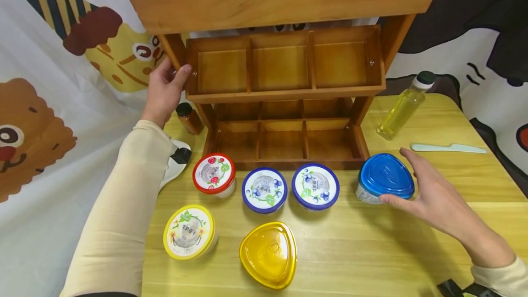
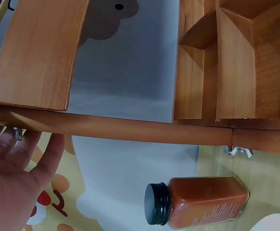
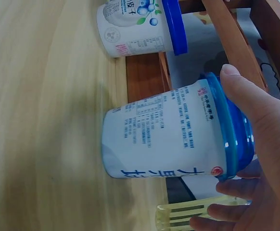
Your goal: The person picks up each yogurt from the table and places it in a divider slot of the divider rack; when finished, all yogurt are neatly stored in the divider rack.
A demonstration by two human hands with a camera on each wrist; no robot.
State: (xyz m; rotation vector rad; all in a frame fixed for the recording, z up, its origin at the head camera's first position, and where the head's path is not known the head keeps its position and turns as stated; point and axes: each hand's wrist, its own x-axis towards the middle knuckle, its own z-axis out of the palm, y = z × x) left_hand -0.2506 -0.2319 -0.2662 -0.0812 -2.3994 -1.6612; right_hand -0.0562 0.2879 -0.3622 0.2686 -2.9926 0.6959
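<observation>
My left hand (image 1: 167,88) grips the side post of a brown wooden tiered shelf (image 1: 284,10), thumb in front and fingers behind the post (image 2: 130,131). My right hand (image 1: 437,194) is spread around a white cup with a blue lid (image 1: 387,175), its thumb touching the lid's edge. In the right wrist view this cup (image 3: 164,132) shows printed text, and the fingers (image 3: 236,187) lie loosely beside its lid. Left of it stand two blue-rimmed blueberry cups (image 1: 315,187) (image 1: 264,190), then a red-rimmed strawberry cup (image 1: 214,174).
Nearer stand a yellow-rimmed cup (image 1: 189,233) and a yellow-lidded one (image 1: 269,255). A black-capped spice jar (image 1: 189,118) and a white utensil (image 1: 175,164) lie left. An oil bottle (image 1: 402,107) and a pale knife (image 1: 449,148) are right. Cartoon cloth (image 1: 103,118) hangs behind.
</observation>
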